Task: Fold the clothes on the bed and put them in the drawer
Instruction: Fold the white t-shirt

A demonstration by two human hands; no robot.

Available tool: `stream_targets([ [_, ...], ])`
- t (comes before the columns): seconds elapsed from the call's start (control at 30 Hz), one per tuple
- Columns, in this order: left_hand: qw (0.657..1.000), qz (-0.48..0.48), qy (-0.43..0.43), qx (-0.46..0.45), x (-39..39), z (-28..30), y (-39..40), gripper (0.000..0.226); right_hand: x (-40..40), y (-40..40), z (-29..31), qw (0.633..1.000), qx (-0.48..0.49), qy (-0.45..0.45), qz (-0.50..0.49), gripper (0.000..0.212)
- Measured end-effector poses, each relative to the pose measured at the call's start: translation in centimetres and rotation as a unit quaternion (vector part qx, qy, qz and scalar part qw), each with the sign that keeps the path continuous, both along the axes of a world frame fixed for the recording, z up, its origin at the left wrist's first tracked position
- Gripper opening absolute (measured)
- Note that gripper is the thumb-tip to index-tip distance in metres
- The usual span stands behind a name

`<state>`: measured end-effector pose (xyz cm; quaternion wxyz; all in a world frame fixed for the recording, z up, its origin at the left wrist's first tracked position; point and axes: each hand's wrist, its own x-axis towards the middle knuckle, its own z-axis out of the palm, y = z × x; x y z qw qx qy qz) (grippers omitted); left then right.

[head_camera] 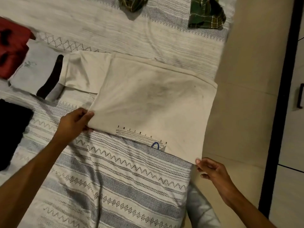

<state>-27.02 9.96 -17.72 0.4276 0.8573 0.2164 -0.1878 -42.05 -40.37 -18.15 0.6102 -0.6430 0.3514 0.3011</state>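
Here the left hand (74, 120) and right hand (212, 170) pinch the cream shirt (148, 99) by its corners; the fingers (198, 161) barely grip, so the right corner may slip and spoil the fold.

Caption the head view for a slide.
Both hands, left and right, hold a cream T-shirt by its near corners over the bed.

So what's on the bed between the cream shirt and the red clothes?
In the head view, a folded grey garment with a black stripe lies between the cream shirt and the red clothes, overlapping the red pile's edge.
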Motion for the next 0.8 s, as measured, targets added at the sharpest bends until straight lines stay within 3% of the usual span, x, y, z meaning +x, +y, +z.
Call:
stream_targets([
  [0.37, 0.993, -0.007, -0.070, 0.093, -2.2, -1.5, 0.4, 0.029, 0.3, -1.1, 0.1, 0.996, -0.021, 0.017, 0.086, 0.011],
  [0.57, 0.981, -0.024, -0.079, 0.175, -2.4, -1.8, 0.3, 0.019, 1.0, -1.8, -0.5, 0.992, -0.010, 0.001, 0.123, 0.019],
  [0.63, 0.977, -0.021, -0.078, 0.195, -2.3, -1.6, -0.2, 0.020, 1.2, -2.0, -0.7, 0.990, -0.016, -0.008, 0.138, 0.011],
  [0.73, 0.977, 0.014, -0.057, 0.206, -2.3, -0.9, -1.2, 0.029, 2.2, -2.4, -1.1, 0.982, -0.157, -0.067, 0.079, 0.027],
  [0.8, 0.967, 0.009, -0.082, 0.240, -2.5, -0.1, -2.3, 0.043, 3.9, -2.1, -0.2, 0.949, -0.279, -0.144, 0.014, 0.025],
])
